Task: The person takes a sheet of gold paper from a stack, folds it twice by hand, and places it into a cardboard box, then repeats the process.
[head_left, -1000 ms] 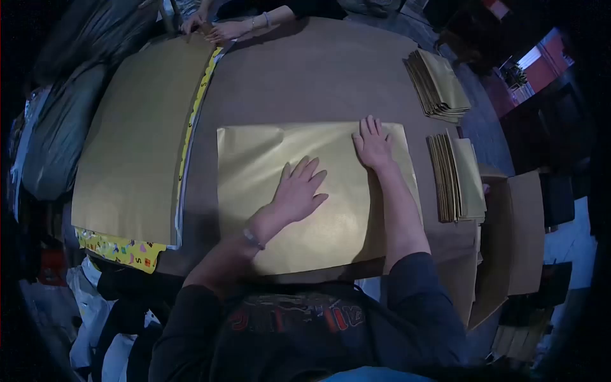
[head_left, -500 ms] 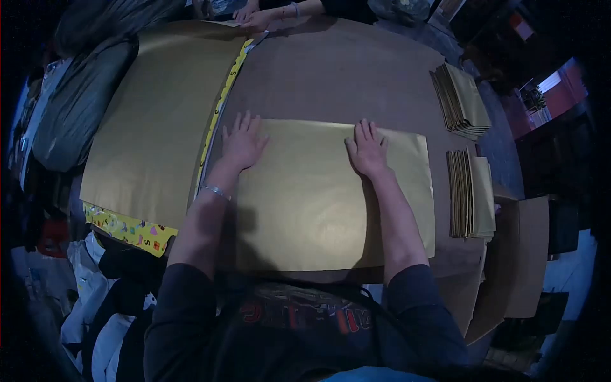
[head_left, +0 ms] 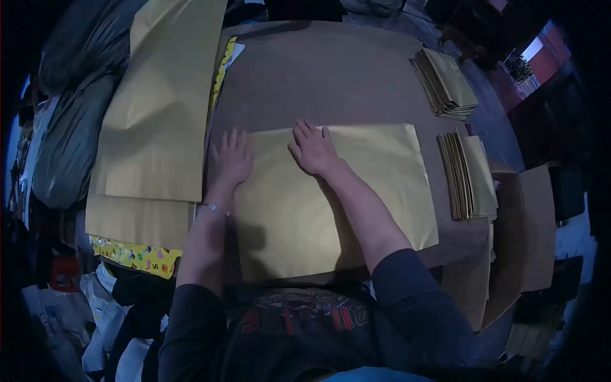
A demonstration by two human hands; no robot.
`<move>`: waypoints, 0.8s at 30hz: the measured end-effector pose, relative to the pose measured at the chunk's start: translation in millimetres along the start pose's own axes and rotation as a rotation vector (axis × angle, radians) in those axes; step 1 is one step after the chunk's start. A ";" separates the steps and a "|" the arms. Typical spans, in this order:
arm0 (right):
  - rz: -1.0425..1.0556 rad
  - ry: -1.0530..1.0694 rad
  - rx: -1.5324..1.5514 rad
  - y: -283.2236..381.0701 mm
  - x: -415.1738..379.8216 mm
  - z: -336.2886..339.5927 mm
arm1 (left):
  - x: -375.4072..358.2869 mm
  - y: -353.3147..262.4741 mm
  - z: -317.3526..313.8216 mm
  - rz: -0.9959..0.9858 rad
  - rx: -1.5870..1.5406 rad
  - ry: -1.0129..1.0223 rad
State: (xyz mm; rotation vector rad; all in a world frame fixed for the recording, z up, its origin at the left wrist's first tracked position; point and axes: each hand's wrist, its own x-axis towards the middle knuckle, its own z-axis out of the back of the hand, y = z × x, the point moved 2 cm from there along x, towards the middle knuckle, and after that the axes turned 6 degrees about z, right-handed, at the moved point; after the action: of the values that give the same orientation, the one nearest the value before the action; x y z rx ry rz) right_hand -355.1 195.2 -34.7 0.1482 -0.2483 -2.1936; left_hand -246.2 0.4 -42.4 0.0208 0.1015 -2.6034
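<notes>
While left hand (head_left: 233, 160) touches gold paper (head_left: 375, 191), right hand (head_left: 313, 149) rests (flat) atop.

There's a wide brown-topped table (head_left: 318, 70), and a gold sheet (head_left: 388, 184) lies flat on it near the wearer's edge. Left of that sheet, larger gold paper (head_left: 139, 219) lies over yellow printed paper (head_left: 140, 256), which shows at the near end and along part of the side; the top piece is rumpled. Right of the gold sheet sits a folded paper stack (head_left: 478, 175), with a second stack (head_left: 449, 79) just beyond, farther from the wearer.
</notes>
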 end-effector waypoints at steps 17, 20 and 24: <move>-0.549 -0.053 -0.100 -127.3 -76.1 35.7 | 56.8 8.4 30.2 -0.210 -0.360 0.007; -0.278 0.004 -0.117 -55.0 -67.0 23.7 | 63.5 5.9 31.3 -0.064 -0.423 0.044; 0.140 0.040 -0.102 46.7 -73.6 -8.1 | 53.8 18.6 28.6 0.059 -0.534 0.091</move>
State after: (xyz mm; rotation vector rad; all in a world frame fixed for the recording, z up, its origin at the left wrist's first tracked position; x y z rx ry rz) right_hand -273.5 226.5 -30.6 0.1144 -0.1197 -2.0569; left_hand -282.8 -45.1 -17.0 -0.0481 0.8089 -2.4357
